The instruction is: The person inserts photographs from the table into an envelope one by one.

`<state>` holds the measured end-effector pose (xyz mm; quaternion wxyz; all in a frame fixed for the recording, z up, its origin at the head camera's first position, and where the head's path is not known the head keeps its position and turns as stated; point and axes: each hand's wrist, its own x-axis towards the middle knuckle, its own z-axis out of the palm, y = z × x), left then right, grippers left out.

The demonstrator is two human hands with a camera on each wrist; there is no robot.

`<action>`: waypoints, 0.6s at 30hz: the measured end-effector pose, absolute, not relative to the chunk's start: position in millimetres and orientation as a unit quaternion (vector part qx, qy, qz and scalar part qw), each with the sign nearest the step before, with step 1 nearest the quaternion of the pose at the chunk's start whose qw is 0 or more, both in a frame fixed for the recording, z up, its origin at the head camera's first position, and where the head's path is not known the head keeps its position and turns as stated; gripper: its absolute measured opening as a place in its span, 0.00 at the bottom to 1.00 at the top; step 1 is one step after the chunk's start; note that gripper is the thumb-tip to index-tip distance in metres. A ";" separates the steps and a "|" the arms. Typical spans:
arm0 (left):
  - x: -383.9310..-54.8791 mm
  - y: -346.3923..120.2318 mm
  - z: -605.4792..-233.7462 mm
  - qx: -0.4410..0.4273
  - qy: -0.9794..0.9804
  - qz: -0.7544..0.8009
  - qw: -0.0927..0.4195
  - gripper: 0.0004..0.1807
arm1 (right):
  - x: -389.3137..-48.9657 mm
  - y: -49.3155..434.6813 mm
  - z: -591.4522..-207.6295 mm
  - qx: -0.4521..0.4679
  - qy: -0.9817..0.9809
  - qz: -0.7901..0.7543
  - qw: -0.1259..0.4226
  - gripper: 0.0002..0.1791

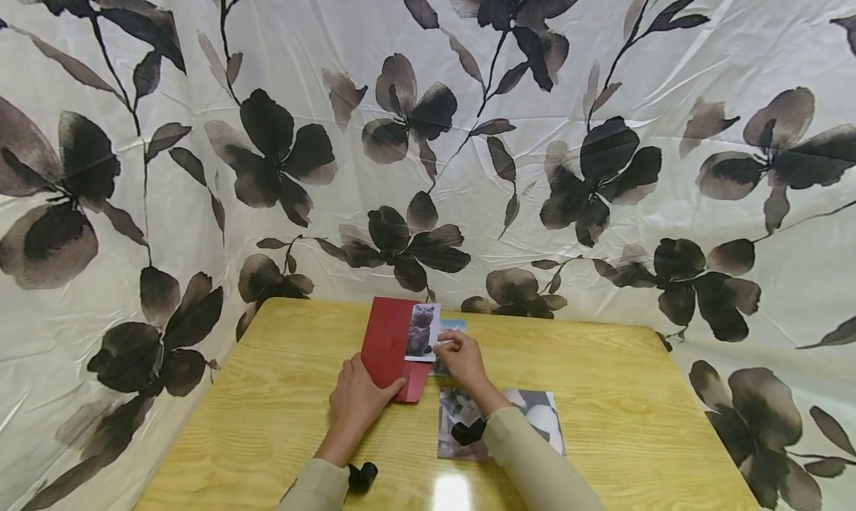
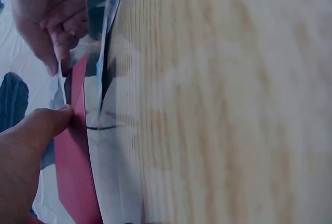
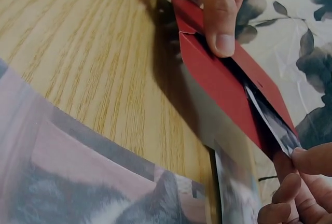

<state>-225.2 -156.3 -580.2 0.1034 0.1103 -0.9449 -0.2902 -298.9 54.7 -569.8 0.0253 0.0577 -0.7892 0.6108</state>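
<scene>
A red envelope is held in my left hand, raised off the table in the wrist views. The left thumb presses on its near edge by the opening, as the right wrist view shows; the other fingers are mostly hidden behind it. My right hand pinches a small photo card of a grey cat by its right edge. In the right wrist view the card lies partly between the two layers of the envelope, at its open side.
Another small picture with a blue top lies behind the right hand. A larger photo print rests on the yellow wooden table, partly under the right forearm. Floral cloth hangs behind the table's far edge.
</scene>
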 end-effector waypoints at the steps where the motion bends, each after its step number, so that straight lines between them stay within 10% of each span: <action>1: -225.6 -156.0 -580.3 0.111 -0.945 -0.291 0.104 0.60 | -299.8 54.1 -569.8 0.058 -0.790 0.609 0.026 0.12; 18: -225.9 -155.9 -580.0 0.109 -0.946 -0.287 0.109 0.60 | -299.8 44.0 -569.4 0.043 -0.800 0.599 0.019 0.19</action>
